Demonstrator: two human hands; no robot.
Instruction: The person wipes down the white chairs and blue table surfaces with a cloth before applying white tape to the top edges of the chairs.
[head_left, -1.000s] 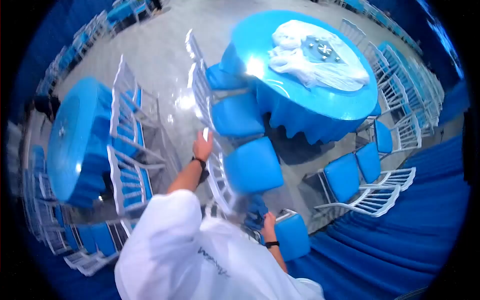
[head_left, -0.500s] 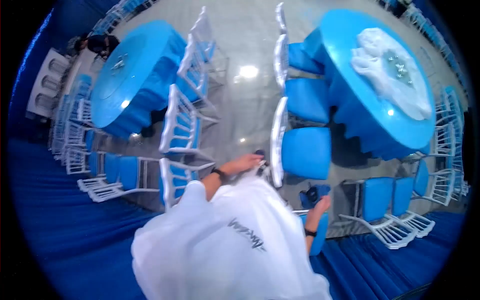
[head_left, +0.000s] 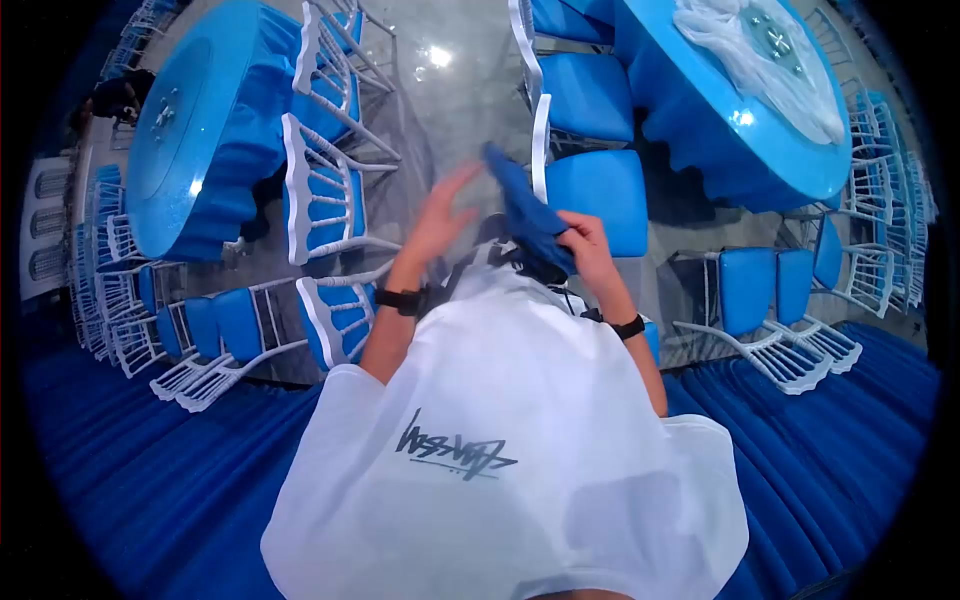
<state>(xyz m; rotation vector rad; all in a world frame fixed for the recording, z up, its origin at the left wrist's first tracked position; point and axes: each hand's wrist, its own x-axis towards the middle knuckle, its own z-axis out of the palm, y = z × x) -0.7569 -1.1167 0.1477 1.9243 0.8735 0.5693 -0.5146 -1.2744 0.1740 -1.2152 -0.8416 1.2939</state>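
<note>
A dark blue cloth hangs from my right hand, whose thumb and fingers pinch its near end. Its far end rises toward the aisle, in front of the nearest chair on the right. Across from it, my left hand is raised with fingers stretched out and spread, slightly smeared by motion and holding nothing. A small gap separates that hand from the cloth. Something black shows beneath the cloth, close to the hem of the white shirt. Each of my wrists wears a black band.
A blue-covered round table stands on the right, bearing crumpled white fabric. Another round table is on the left. White chairs with blue seats line the aisle. A person bends at the far left. Blue drapes hang behind me.
My right hand has brought the blue cloth up and inward from low on the right. My left hand, earlier near a small dark thing, has lifted and opened. The view has tilted down.
</note>
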